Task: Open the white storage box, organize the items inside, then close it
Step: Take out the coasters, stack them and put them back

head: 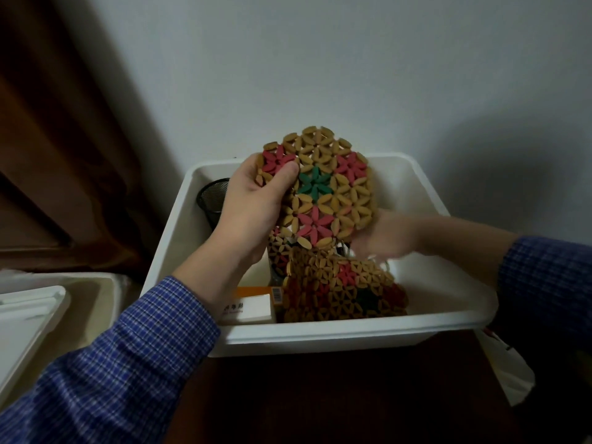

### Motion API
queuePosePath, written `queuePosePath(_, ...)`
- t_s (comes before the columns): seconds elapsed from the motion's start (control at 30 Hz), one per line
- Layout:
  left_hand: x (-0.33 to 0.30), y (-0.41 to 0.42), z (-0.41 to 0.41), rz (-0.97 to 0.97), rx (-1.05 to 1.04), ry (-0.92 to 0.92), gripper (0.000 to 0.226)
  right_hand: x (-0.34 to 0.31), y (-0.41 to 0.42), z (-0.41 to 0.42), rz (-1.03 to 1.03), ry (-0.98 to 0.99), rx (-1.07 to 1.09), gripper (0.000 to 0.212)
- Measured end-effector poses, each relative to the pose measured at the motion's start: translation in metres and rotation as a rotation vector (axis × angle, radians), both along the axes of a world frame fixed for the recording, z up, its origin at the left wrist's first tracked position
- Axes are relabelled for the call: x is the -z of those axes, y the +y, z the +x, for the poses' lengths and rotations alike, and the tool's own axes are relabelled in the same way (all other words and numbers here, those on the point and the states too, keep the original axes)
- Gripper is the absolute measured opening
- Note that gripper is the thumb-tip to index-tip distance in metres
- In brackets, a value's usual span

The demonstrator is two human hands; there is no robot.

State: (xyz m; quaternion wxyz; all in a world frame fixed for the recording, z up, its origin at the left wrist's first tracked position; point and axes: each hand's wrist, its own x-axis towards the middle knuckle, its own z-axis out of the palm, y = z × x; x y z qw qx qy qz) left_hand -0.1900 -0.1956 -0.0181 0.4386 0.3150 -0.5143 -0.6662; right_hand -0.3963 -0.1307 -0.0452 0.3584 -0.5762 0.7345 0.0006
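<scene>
Head view showed the white storage box (pixel 320 334) open on a dark surface against a pale wall, its lid apparently the white tray-like piece (pixel 28 318) lying off to the left. Above the box, a round bamboo mat (pixel 323 193) of tan petals with pink and green flowers was held upright. The left hand (pixel 253 206) pinched its left edge, thumb on the front face over a pink flower, fingers curled behind. The right hand (pixel 384 235) was at the mat's lower right edge, but motion blur hid its fingers, so I could not tell whether they gripped or only touched.

As a judgement, such a mat would be light and fairly stiff across its face yet jointed between petals, so it could flex or sag; the open weave gives fingers purchase, and an edge pinch like this one looks adequate, with a second hand steadying the opposite rim.

Inside the box I counted one held mat, at least two more mats (pixel 346 293) leaning in a loose pile below it, one black mesh cup (pixel 213 197) at the back left corner, and one orange-and-white carton (pixel 256 306) at the front left. Both sleeves were blue check. A brown curtain (pixel 64 123) hung to the left.
</scene>
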Motion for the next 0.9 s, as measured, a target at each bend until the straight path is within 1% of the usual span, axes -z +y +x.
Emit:
queuePosePath(0.03, 0.000, -0.001, 0.000, 0.012, -0.020, 0.006, 0.028, 0.010, -0.001, 0.004, 0.103, 0.084, -0.146, 0.051)
queuePosePath(0.07, 0.000, -0.001, 0.000, 0.025, -0.036, 0.010, 0.027, 0.017, 0.000, 0.010, 0.176, 0.089, -0.225, 0.061)
queuePosePath(0.1, 0.001, -0.002, 0.000, 0.038, -0.044, 0.012, 0.027, 0.023, -0.003, 0.014, 0.206, 0.095, -0.274, 0.067)
queuePosePath(0.13, 0.001, -0.002, 0.001, 0.049, -0.048, 0.010, 0.027, 0.027, -0.005, 0.016, 0.200, 0.125, -0.309, 0.068)
queuePosePath(0.27, 0.003, -0.005, 0.001, 0.060, -0.075, -0.013, 0.030, 0.034, -0.011, 0.016, 0.088, 0.251, -0.343, 0.067)
queuePosePath(0.33, 0.004, -0.007, 0.001, 0.049, -0.086, -0.012, 0.037, 0.033, -0.010, 0.015, 0.044, 0.345, -0.366, 0.065)
queuePosePath(0.4, 0.005, -0.008, 0.002, 0.035, -0.082, -0.016, 0.044, 0.034, -0.007, 0.011, 0.014, 0.408, -0.361, 0.057)
queuePosePath(0.47, 0.005, -0.008, 0.003, 0.013, -0.074, -0.020, 0.045, 0.032, -0.005, 0.007, -0.019, 0.431, -0.305, 0.042)
queuePosePath(0.5, 0.005, -0.008, 0.003, 0.003, -0.075, -0.022, 0.043, 0.032, -0.003, 0.005, -0.040, 0.431, -0.279, 0.035)
queuePosePath(0.57, 0.004, -0.008, 0.004, -0.010, -0.076, -0.026, 0.038, 0.030, -0.001, 0.003, -0.060, 0.430, -0.299, 0.025)
queuePosePath(0.63, 0.004, -0.008, 0.004, -0.008, -0.063, -0.019, 0.033, 0.022, 0.001, 0.001, -0.025, 0.401, -0.366, 0.003)
queuePosePath(0.7, 0.003, -0.008, 0.005, -0.002, -0.053, -0.009, 0.030, 0.004, 0.007, -0.001, -0.021, 0.273, -0.447, 0.028)
queuePosePath(0.73, 0.003, -0.007, 0.005, -0.002, -0.052, -0.007, 0.029, -0.009, 0.013, -0.002, -0.035, 0.229, -0.496, 0.033)
queuePosePath(0.77, 0.003, -0.007, 0.006, -0.005, -0.051, -0.008, 0.028, -0.024, 0.022, -0.004, -0.070, 0.202, -0.542, 0.031)
queuePosePath(0.83, 0.003, -0.006, 0.006, -0.022, -0.046, -0.028, 0.025, -0.054, 0.043, -0.010, -0.148, 0.198, -0.588, 0.014)
queuePosePath(0.9, 0.003, -0.004, 0.006, -0.058, -0.030, -0.057, 0.022, -0.087, 0.066, -0.012, -0.251, 0.131, -0.582, 0.013)
